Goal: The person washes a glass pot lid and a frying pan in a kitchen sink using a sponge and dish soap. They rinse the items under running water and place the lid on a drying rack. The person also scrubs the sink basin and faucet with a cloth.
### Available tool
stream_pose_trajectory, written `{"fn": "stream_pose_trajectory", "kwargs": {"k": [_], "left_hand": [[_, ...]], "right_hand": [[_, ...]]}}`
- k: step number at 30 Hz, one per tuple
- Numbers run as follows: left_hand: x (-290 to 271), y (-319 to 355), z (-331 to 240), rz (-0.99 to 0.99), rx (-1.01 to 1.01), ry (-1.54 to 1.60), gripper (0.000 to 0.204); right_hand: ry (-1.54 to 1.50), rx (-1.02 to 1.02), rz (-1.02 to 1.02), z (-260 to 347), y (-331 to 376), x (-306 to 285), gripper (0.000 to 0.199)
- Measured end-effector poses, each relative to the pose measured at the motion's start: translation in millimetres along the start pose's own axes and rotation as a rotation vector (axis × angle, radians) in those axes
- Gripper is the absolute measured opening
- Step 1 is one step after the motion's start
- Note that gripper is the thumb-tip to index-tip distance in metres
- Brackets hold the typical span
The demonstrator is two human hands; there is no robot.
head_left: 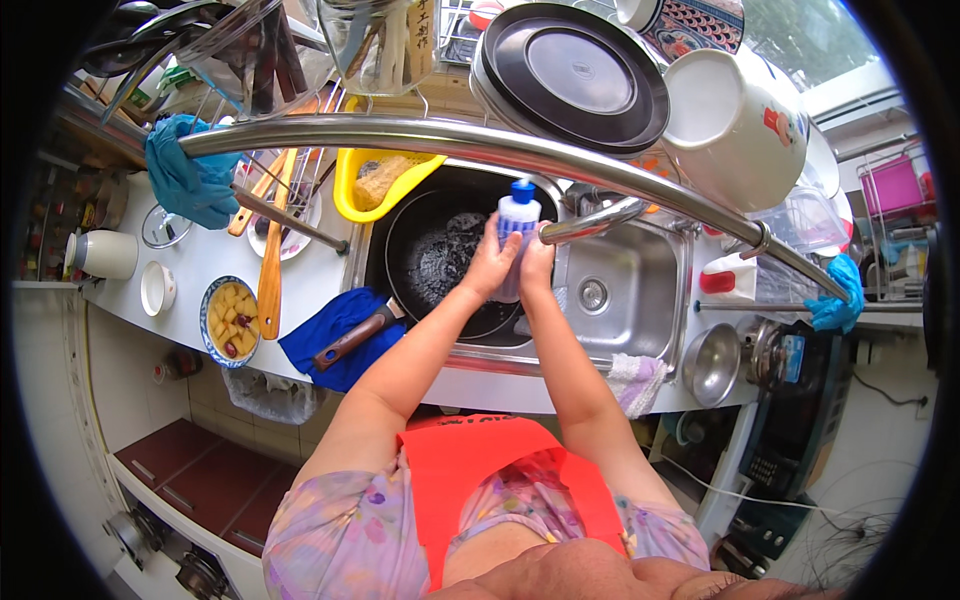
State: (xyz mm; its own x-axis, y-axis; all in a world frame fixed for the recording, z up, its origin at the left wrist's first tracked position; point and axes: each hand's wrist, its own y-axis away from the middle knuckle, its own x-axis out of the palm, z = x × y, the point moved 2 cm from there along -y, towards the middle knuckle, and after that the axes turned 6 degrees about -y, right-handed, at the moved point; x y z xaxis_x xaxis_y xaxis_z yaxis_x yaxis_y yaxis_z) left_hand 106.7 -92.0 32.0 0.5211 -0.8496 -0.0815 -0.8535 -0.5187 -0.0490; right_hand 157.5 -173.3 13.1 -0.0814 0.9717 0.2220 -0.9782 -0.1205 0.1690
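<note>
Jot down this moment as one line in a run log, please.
left grip: holds blue-capped bottle; right grip: at bottle's right side, contact unclear; black pan: in sink, wet inside; blue cloth: under pan handle

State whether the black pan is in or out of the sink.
In: the black pan sits in the left basin, its handle reaching over the blue cloth.

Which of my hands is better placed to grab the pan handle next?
Probably the left hand: the pan handle lies to its left; the right hand is farther across, though both hold the bottle.
</note>
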Motion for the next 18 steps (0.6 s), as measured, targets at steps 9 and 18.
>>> {"fn": "stream_pose_trajectory", "kwargs": {"k": [9,18], "left_hand": [[-8.0,-10.1,-11.4,-0.068,-0.086,-0.303,0.054],[1.1,-4.8,-6.9,0.148,-0.208,-0.365,0.067]], "right_hand": [[-0.131,0.112,-0.062,1.1,-5.6,9.9,0.045],[-0.313,0.295,0.142,3.0,17.8,-7.8,0.05]]}}
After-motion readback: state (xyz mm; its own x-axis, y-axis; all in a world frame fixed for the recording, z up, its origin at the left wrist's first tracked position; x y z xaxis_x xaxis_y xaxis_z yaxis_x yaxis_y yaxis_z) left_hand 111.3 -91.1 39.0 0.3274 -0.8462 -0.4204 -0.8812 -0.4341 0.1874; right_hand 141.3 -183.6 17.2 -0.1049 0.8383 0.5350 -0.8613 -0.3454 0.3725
